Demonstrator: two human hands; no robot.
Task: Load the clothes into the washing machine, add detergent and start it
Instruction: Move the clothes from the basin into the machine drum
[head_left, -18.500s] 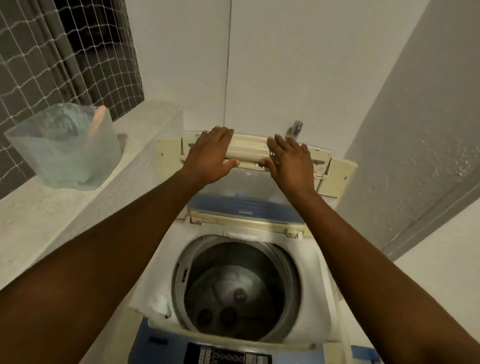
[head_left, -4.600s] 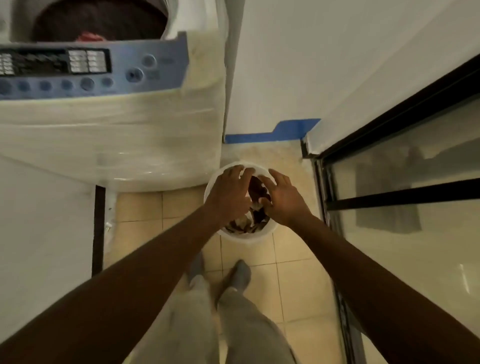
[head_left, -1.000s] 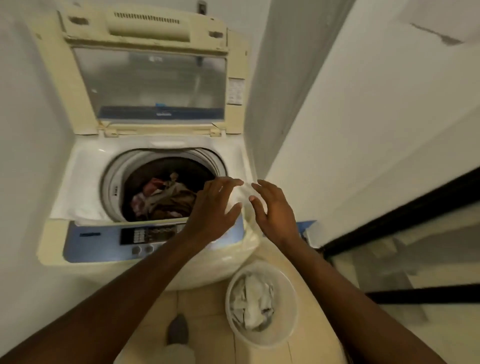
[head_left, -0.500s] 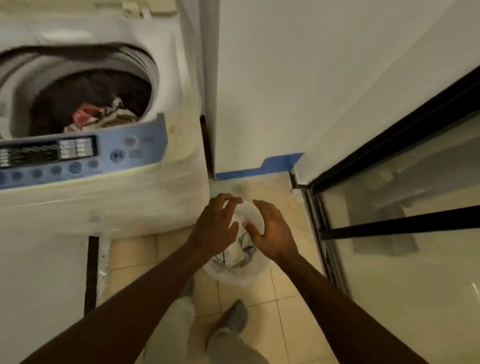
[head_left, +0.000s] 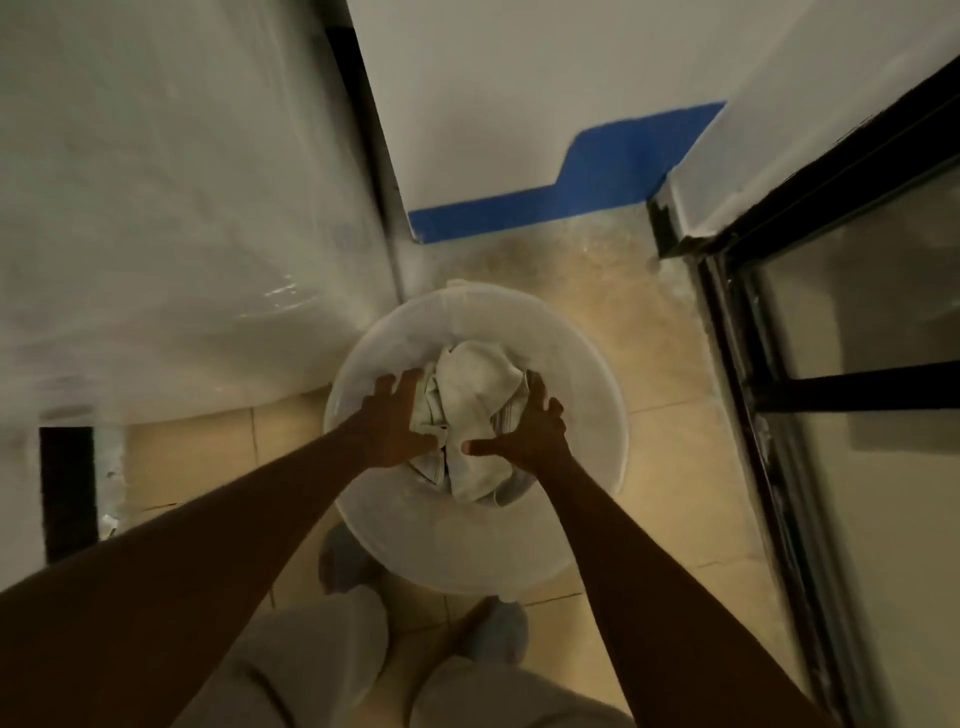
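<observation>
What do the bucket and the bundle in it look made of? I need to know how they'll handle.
The bucket looks like white, slightly translucent plastic with a smooth matte wall and a rounded rim. The bundle looks like soft off-white woven cloth: it creases and folds between the left hand and right hand.

A home laundry nook: the plastic-wrapped front of a washing machine (head_left: 171, 197) stands on a beige tiled floor (head_left: 670, 436), a white bucket (head_left: 582, 364) of pale clothes (head_left: 472, 400) beside it, with a plain white wall (head_left: 519, 88) and a black-framed glass door (head_left: 852, 395) closing in the narrow space.
</observation>
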